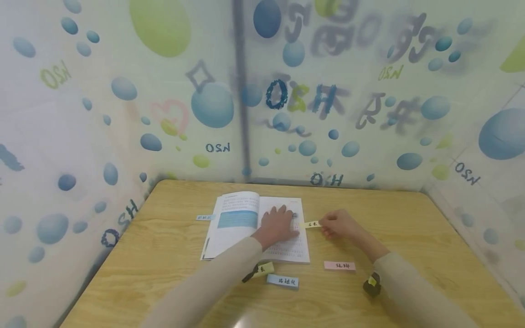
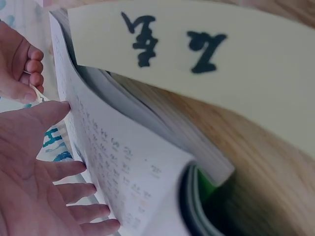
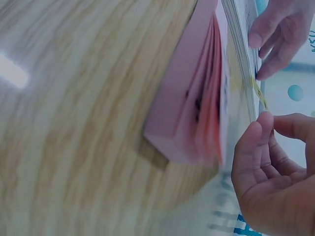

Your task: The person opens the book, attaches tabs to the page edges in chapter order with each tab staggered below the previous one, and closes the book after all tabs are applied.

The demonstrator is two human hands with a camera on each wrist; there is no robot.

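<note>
An open book [image 1: 283, 255] lies on the wooden table, with text on both pages and a blue block on its left page. My left hand [image 1: 279, 225] rests on the right page, fingers spread; in the left wrist view its fingertips touch the paper. Just right of the book, my right hand [image 1: 338, 223] pinches the outer end of a yellow sticky tab [image 1: 312, 224] with handwriting on it. The tab's other end meets the right page's edge. A blue tab [image 1: 204, 217] sticks out from the book's left side.
Before the book lie a yellow sticky pad [image 1: 264, 269], partly behind the left sleeve, and a blue pad [image 1: 283, 281]. A pink pad [image 1: 339, 265] sits nearer the right arm. Patterned curtains [image 1: 348, 136] surround the wooden table [image 1: 180, 282].
</note>
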